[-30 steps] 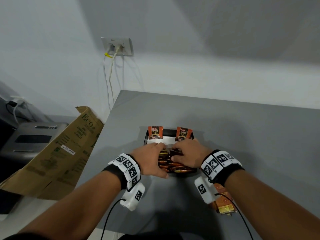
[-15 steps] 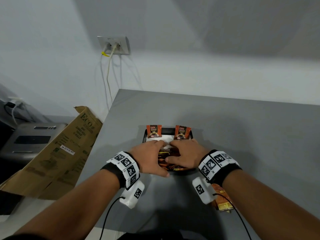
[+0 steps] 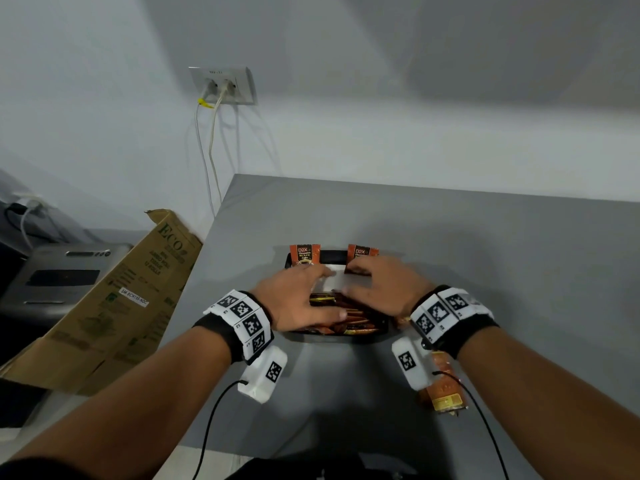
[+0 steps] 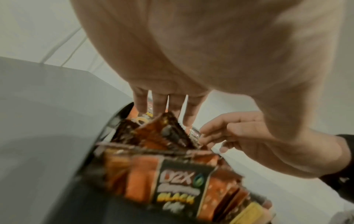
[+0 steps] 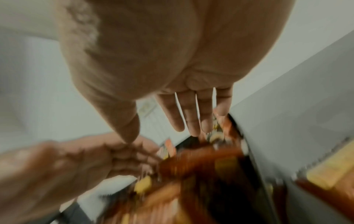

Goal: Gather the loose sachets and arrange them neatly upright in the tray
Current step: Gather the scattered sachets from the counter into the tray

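Observation:
A black tray point(image 3: 341, 337) sits mid-table, packed with orange and black sachets point(image 3: 353, 323) standing on edge. Two more sachets point(image 3: 304, 256) stand upright at its back. My left hand point(image 3: 308, 296) lies over the tray's left half, its straight fingers point(image 4: 162, 106) pressing down among the sachets point(image 4: 164, 133). My right hand point(image 3: 377, 289) covers the right half, with its fingers point(image 5: 191, 116) stretched toward the back right sachet point(image 3: 362, 252) and its tips touching a sachet's edge. One loose sachet point(image 3: 443, 393) lies on the table under my right wrist.
A white card or paper point(image 3: 337, 278) shows between my hands at the tray's back. The grey table point(image 3: 485, 258) ends at a left edge beside a leaning cardboard box point(image 3: 114, 299) and a grey machine point(image 3: 62, 275). Cables hang from a wall socket point(image 3: 223, 85).
Both hands have slid from the middle of the tray toward its back, so the front rows of sachets now show. The loose sachet has not moved.

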Demonstrator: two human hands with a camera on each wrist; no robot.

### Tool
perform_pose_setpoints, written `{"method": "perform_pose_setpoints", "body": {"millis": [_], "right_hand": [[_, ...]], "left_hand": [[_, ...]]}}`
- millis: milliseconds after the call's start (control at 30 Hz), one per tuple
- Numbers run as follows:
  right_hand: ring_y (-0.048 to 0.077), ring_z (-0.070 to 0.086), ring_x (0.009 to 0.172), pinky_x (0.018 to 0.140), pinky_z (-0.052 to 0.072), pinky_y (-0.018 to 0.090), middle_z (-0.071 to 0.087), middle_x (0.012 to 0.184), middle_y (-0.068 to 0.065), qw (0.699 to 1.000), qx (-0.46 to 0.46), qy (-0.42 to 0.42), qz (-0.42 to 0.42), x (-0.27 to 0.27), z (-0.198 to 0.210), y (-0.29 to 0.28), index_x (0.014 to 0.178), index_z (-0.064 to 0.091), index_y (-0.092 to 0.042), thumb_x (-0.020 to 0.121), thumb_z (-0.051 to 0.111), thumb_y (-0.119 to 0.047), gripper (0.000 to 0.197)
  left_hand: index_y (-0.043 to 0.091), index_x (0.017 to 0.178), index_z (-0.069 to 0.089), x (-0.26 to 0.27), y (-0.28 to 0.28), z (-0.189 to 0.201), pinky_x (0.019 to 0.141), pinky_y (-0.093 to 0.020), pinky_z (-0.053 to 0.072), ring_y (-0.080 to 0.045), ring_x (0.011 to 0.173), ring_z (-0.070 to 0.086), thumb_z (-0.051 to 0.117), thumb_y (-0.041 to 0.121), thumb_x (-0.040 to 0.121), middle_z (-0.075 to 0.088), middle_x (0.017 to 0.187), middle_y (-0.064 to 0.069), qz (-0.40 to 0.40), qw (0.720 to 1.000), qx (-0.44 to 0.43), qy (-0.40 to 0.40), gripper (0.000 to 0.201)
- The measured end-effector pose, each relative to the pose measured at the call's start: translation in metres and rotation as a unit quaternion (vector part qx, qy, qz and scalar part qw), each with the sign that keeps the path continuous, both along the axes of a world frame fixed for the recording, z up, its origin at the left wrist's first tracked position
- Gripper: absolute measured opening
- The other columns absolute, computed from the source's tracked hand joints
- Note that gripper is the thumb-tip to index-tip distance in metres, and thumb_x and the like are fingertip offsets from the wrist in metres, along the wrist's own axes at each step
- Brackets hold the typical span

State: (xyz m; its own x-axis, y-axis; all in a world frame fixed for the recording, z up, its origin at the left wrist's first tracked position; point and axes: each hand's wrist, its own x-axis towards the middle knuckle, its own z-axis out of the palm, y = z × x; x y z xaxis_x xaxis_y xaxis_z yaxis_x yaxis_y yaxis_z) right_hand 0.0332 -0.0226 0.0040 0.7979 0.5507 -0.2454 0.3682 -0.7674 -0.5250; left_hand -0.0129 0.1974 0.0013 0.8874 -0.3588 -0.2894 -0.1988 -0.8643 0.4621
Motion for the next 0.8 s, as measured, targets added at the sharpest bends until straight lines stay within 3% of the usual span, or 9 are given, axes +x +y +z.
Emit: {"method": "perform_pose_setpoints", "body": {"millis": [100, 233, 333, 433, 533, 600, 667, 733, 800], "right_hand": [[0.014, 0.065, 0.094, 0.085, 0.054, 0.032, 0.067, 0.106, -0.005, 0.997, 0.026, 0.003, -0.073, 0.013, 0.017, -0.024, 0.116, 0.063, -0.026, 0.092, 0.061, -0.043, 0.030], [0.019, 0.061, 0.104, 0.092, 0.048, 0.029, 0.067, 0.120, 0.005, 0.992, -0.025, -0.008, -0.127, 0.025, 0.017, -0.064, 0.121, 0.065, -0.015, 0.092, 0.065, -0.028, 0.032], [0.025, 0.062, 0.113, 0.093, 0.048, 0.031, 0.064, 0.129, 0.005, 0.985, -0.127, 0.025, -0.111, 0.015, -0.005, -0.081, 0.131, 0.060, -0.023, 0.086, 0.068, -0.028, 0.046], [0.027, 0.065, 0.103, 0.086, 0.051, 0.033, 0.065, 0.121, 0.006, 0.986, -0.152, 0.015, -0.059, -0.004, -0.029, -0.089, 0.129, 0.059, -0.035, 0.086, 0.068, -0.040, 0.044], [0.030, 0.056, 0.117, 0.097, 0.042, 0.035, 0.058, 0.126, 0.005, 0.990, -0.141, -0.006, -0.020, -0.017, -0.043, -0.095, 0.127, 0.060, -0.036, 0.089, 0.063, -0.047, 0.040], [0.031, 0.049, 0.125, 0.104, 0.036, 0.036, 0.053, 0.133, 0.006, 0.989, -0.140, -0.012, -0.045, -0.020, -0.046, -0.104, 0.135, 0.054, -0.030, 0.090, 0.065, -0.036, 0.047], [0.031, 0.051, 0.123, 0.099, 0.039, 0.034, 0.056, 0.131, 0.008, 0.987, -0.138, 0.008, -0.085, -0.018, -0.048, -0.118, 0.134, 0.051, -0.020, 0.086, 0.070, -0.020, 0.052], [0.031, 0.056, 0.119, 0.095, 0.042, 0.032, 0.059, 0.128, 0.011, 0.982, -0.141, 0.041, -0.119, -0.016, -0.048, -0.137, 0.132, 0.051, -0.017, 0.082, 0.069, -0.009, 0.053], [0.031, 0.057, 0.117, 0.093, 0.043, 0.031, 0.061, 0.127, 0.012, 0.980, -0.131, 0.057, -0.140, -0.016, -0.049, -0.156, 0.131, 0.054, -0.018, 0.082, 0.063, -0.004, 0.052]], "left_hand": [[0.027, 0.119, 0.053, 0.012, -0.015, 0.003, 0.087, -0.040, 0.051, -0.019, 0.098, 0.059, 0.043, 0.072, 0.085, 0.063, 0.109, 0.003, 0.015, 0.996, -0.013, -0.088, 0.057], [0.021, 0.106, 0.058, 0.023, -0.058, 0.018, 0.085, -0.038, 0.049, -0.022, 0.095, 0.059, 0.056, 0.030, 0.089, 0.065, 0.101, 0.000, -0.004, 0.990, -0.013, -0.141, 0.020], [0.024, 0.094, 0.058, 0.019, -0.094, 0.022, 0.075, -0.038, 0.054, -0.020, 0.084, 0.061, 0.054, 0.025, 0.083, 0.065, 0.092, 0.003, -0.036, 0.993, -0.017, -0.114, 0.012], [0.028, 0.083, 0.056, 0.009, -0.127, 0.015, 0.072, -0.037, 0.054, -0.020, 0.079, 0.060, 0.053, 0.023, 0.078, 0.063, 0.085, 0.005, -0.084, 0.994, -0.006, -0.069, 0.007], [0.026, 0.079, 0.058, -0.003, -0.148, 0.005, 0.071, -0.032, 0.053, -0.019, 0.077, 0.060, 0.057, 0.018, 0.080, 0.062, 0.082, 0.007, -0.147, 0.988, 0.030, -0.017, 0.008], [0.024, 0.075, 0.058, -0.011, -0.157, -0.001, 0.067, -0.032, 0.055, -0.017, 0.072, 0.060, 0.056, 0.016, 0.080, 0.062, 0.078, 0.007, -0.184, 0.982, 0.044, -0.005, 0.010], [0.021, 0.077, 0.061, -0.018, -0.164, -0.005, 0.067, -0.034, 0.057, -0.018, 0.073, 0.061, 0.057, 0.013, 0.080, 0.064, 0.080, 0.003, -0.209, 0.977, 0.045, -0.006, 0.009], [0.018, 0.088, 0.066, -0.021, -0.174, -0.010, 0.075, -0.033, 0.057, -0.018, 0.084, 0.062, 0.062, 0.017, 0.082, 0.066, 0.093, 0.000, -0.230, 0.972, 0.047, -0.004, 0.007], [0.020, 0.101, 0.067, -0.022, -0.185, -0.018, 0.088, -0.036, 0.054, -0.017, 0.099, 0.060, 0.070, 0.029, 0.079, 0.065, 0.107, 0.002, -0.263, 0.963, 0.047, -0.015, 0.024]]}}
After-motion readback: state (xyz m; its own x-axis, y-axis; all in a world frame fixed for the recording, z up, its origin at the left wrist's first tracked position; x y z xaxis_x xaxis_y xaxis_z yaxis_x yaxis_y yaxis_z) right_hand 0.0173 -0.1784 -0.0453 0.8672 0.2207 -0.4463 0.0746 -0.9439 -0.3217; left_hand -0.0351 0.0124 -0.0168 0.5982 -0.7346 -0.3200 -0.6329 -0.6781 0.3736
